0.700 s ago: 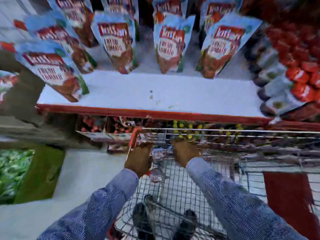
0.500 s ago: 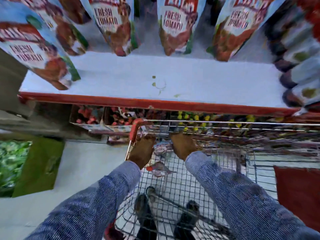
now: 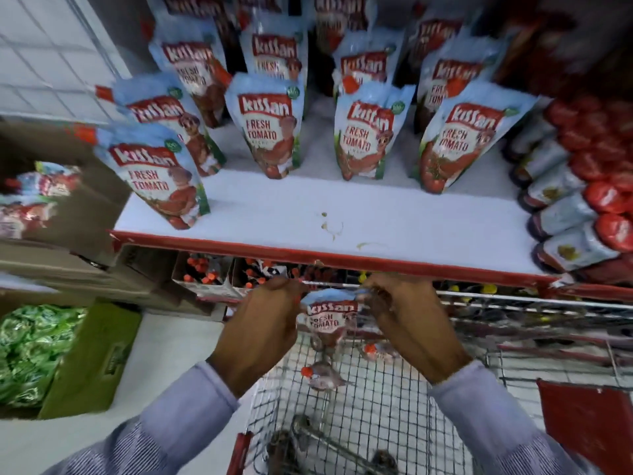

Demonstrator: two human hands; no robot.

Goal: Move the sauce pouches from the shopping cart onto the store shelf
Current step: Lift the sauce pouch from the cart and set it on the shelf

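Note:
A blue-and-red tomato sauce pouch (image 3: 328,320) hangs upright above the wire shopping cart (image 3: 383,399), just below the shelf's red front edge. My left hand (image 3: 263,329) pinches its top left corner and my right hand (image 3: 407,323) pinches its top right corner. More pouches (image 3: 322,373) lie flat on the cart's mesh floor. On the white store shelf (image 3: 342,217) stand several matching pouches (image 3: 269,132) in rows, with one (image 3: 157,176) close to the front left corner.
Dark sauce bottles with red caps (image 3: 575,200) lie stacked at the shelf's right end. A brown carton (image 3: 65,214) with pouches sits left of the shelf. A green box of green packets (image 3: 51,354) stands on the floor at left. Small bottles fill the lower shelf (image 3: 212,275).
Both hands have come up out of the cart with a pouch held between them, now near the shelf's front edge. The view has tilted up, showing more of the shelf.

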